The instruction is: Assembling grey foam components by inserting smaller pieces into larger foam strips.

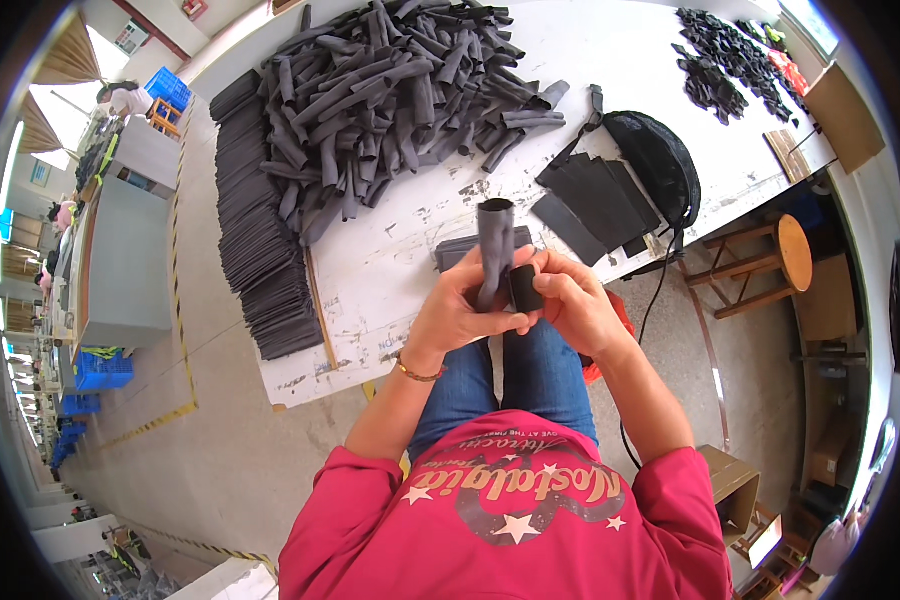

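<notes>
Red shirt (510, 545) nearest. Your left hand (455, 312) wraps a dark tube (495, 240) low, by the table (370, 280); your right hand (578, 305) pinches a black piece (526, 289) beside it. Probably light, soft; grip low.

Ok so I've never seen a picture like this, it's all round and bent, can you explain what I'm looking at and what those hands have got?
No machine here, just a person's two bare hands. There is one picture, taken from a camera on that person's head, looking down; its wide fisheye lens bends straight edges near the rim. The left hand holds a dark tube, its open end up. The right hand pinches a small black piece beside it; whether the two are joined, I can't tell. On the white table are a big tube pile, a long row of flat pieces to its left, and a few dark sheets on the right.
</notes>
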{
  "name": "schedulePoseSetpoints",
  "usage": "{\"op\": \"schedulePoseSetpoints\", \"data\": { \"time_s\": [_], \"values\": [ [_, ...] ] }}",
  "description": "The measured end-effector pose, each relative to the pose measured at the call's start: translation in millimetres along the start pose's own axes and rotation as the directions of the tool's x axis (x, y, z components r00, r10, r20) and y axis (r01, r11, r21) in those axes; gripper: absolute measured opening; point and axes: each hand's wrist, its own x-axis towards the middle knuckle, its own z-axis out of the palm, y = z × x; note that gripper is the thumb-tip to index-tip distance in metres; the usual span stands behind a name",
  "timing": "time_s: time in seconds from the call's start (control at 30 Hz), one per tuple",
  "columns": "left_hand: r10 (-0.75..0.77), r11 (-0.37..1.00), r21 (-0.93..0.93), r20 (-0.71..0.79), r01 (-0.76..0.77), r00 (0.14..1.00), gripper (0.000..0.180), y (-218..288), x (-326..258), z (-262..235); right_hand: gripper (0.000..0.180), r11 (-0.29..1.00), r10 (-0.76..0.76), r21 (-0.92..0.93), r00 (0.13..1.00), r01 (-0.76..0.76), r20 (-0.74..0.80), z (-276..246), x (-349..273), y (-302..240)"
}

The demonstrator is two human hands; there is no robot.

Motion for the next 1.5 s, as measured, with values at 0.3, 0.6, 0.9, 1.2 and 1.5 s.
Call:
{"op": "schedulePoseSetpoints", "data": {
  "time_s": [0.3,0.6,0.9,1.2,1.5],
  "values": [
    [0.142,0.858,-0.344,-0.556,-0.382,0.819,0.060,-15.5,3.4,-69.5,0.022,-0.370,-0.681,-0.923,0.646,0.105,0.346,-100.4,8.2,-32.2],
    [-0.041,0.896,-0.418,-0.419,-0.153,0.907,0.061,-44.4,10.4,-31.2,0.033,0.546,-0.362,-0.776,0.924,0.316,0.121,-4.0,37.7,34.6],
    [-0.187,0.826,-0.549,-0.484,-0.130,0.855,0.051,-31.0,8.6,-58.2,0.038,0.454,-0.457,-0.854,0.889,0.255,0.022,-14.5,25.2,22.4],
    [-0.246,0.899,-0.437,-0.554,-0.027,0.796,0.036,-26.6,9.7,-65.0,0.038,0.385,-0.455,-0.877,0.886,0.287,0.091,-8.8,5.0,22.6],
    [-0.278,0.875,-0.483,-0.543,-0.024,0.792,0.031,-15.7,18.9,-55.0,0.034,0.241,-0.446,-0.898,0.863,0.369,0.235,3.4,12.0,19.8]
  ]
}}
